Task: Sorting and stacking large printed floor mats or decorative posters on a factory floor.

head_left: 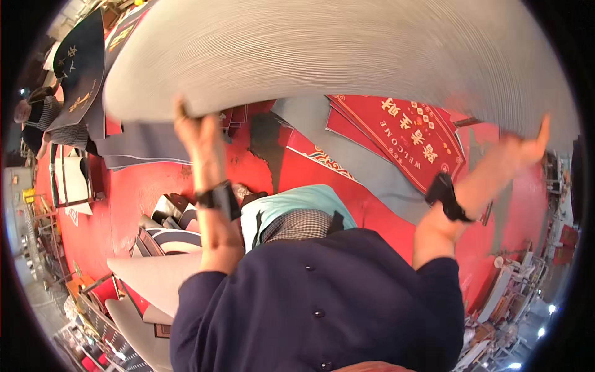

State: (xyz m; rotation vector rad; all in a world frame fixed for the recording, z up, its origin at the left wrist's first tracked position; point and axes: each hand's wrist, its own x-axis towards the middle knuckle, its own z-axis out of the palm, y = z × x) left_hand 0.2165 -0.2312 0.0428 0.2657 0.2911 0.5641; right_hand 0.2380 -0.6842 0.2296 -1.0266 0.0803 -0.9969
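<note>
A large grey mat with fine ribbed lines is raised before me and fills the upper part of the head view. At its lower left edge, my left hand is closed on it, thumb on the near face and the other fingers hidden behind. My right hand, slightly blurred, grips the lower right edge with its thumb pointing up. Both arms are stretched forward and spread wide. Beneath the raised mat lies a red mat with gold lettering, on top of other red and grey mats.
Dark mats lie at the left. Farther left, another person is beside an upright dark mat. Bent and stacked mats lie at my lower left. The floor is red. Cluttered shelving lines the lower right.
</note>
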